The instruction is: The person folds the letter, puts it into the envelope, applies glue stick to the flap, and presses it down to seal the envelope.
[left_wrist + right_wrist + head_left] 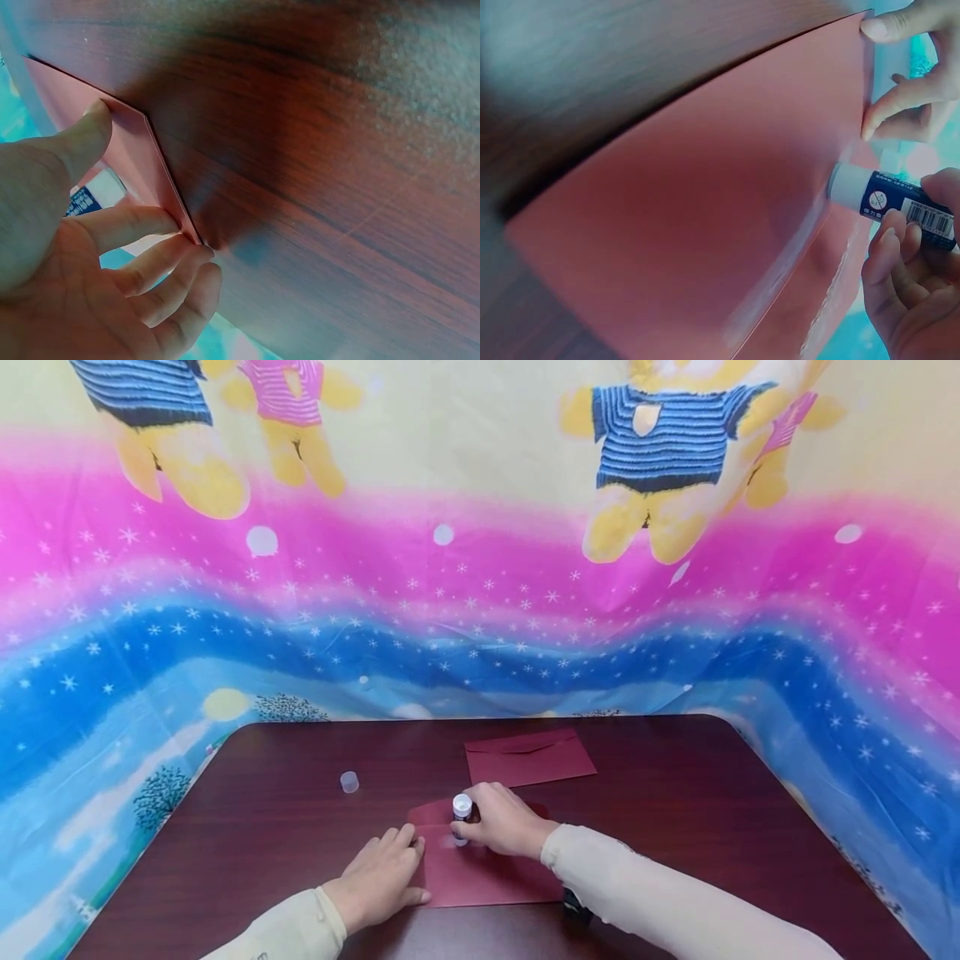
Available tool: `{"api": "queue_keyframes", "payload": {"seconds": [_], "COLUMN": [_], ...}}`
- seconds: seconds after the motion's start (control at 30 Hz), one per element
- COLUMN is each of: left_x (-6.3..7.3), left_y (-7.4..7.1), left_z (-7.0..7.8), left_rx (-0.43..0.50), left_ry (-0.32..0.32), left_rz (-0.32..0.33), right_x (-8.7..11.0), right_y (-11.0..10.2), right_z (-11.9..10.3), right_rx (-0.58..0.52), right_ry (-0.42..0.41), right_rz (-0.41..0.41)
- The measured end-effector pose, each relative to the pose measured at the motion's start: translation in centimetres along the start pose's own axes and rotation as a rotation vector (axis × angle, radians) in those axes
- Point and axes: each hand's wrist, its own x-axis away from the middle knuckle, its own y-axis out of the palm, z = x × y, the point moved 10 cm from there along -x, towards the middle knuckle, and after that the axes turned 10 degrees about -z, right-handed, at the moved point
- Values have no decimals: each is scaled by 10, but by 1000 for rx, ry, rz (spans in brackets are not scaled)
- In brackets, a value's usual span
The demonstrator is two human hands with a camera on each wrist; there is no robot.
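A red paper envelope (487, 878) lies on the table with its flap spread away from the body. My right hand (510, 820) grips a glue stick (462, 808), a dark blue tube with a white end; in the right wrist view its tip (847, 186) touches the paper near the fold. Shiny glue streaks (776, 285) run along the envelope beside the fold, and another lies along the flap's edge. My left hand (381, 875) rests on the envelope's left side, thumb on the paper near the lower corner and fingertips along the edge (169, 169).
A second red envelope (532, 760) lies beyond the right hand, its flap folded over. To the left stands a small translucent cap (349, 782). The dark brown wooden table (262, 827) has rounded far corners and meets a printed cloth backdrop (480, 610).
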Motion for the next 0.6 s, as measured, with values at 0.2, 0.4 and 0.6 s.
{"api": "queue_keyframes", "payload": {"seconds": [0.2, 0.4, 0.6], "left_x": [1, 1, 1], "left_y": [0, 0, -1], "left_z": [-1, 0, 1], "left_rx": [12, 19, 14], "left_ry": [-6, -3, 13], "left_rz": [-2, 0, 19], "right_x": [11, 22, 34], "right_y": [-7, -13, -19], "right_z": [8, 17, 28], "right_rx": [-11, -11, -2], "right_ry": [-10, -1, 0], "right_rz": [23, 33, 49]}}
